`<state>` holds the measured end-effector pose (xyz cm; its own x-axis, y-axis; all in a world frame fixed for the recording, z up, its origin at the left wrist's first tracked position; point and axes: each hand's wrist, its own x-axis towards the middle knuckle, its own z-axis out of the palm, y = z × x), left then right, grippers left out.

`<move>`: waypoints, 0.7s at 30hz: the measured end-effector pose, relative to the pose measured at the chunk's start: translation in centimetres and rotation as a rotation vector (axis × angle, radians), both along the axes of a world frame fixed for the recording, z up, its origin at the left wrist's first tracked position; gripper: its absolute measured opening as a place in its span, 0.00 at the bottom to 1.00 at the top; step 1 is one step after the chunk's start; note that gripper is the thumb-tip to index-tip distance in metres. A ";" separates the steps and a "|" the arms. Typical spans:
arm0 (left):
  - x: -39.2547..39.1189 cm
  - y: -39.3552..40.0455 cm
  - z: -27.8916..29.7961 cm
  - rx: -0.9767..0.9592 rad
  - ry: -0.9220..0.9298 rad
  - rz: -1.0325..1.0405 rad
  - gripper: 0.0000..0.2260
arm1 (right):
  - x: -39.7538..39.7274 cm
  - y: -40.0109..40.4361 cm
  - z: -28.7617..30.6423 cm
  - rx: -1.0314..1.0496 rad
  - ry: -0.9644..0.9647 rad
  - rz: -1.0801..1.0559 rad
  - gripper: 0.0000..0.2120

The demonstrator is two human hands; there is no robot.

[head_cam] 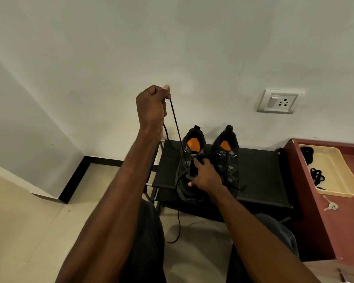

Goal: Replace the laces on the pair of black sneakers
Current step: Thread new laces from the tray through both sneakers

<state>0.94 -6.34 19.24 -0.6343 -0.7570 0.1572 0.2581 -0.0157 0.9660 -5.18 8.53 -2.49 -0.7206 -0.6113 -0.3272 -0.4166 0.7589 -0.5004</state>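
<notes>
- Two black sneakers stand side by side on a low black bench (260,170), heels toward the wall, both with orange insoles showing.
- The left sneaker (189,170) is partly unlaced; the right sneaker (226,160) has its lace through the eyelets, with loose ends lying on the bench.
- One black lace (176,127) runs taut from the left sneaker up to the left hand (151,105), which is raised high in front of the wall and closed in a fist, pinching the lace between thumb and forefinger; a short tail hangs below the fist.
- Another stretch of lace drops off the front of the bench and ends on the floor between the person's knees.
- The right hand (204,174) rests on the left sneaker's tongue, fingers spread and pressing it down, covering the middle of the sneaker.
- To the right, a reddish-brown cabinet (335,221) carries one cream tray (343,180) with two dark bundles of lace inside.
- A small bunch of keys (330,205) lies just beside the tray.
- One wall socket (280,101) sits above the bench.
</notes>
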 end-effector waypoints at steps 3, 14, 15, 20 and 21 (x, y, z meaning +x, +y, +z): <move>0.1 -0.3 0.9 0.011 0.054 0.012 0.16 | 0.1 0.0 0.0 0.000 0.007 -0.004 0.50; 1.5 -2.9 -0.8 -0.641 -1.062 0.123 0.04 | 0.2 0.2 0.2 0.014 0.040 0.040 0.48; 2.2 -3.1 -2.2 -0.722 -1.231 0.110 0.03 | 0.1 0.3 0.3 0.018 0.040 0.041 0.48; 3.7 -2.8 -10.1 -0.926 -1.519 -0.040 0.13 | -0.3 0.4 0.5 -0.091 -0.008 0.020 0.37; 3.6 -2.4 -11.5 -0.883 -1.491 -0.145 0.12 | -0.3 0.4 0.5 -0.146 -0.001 -0.004 0.30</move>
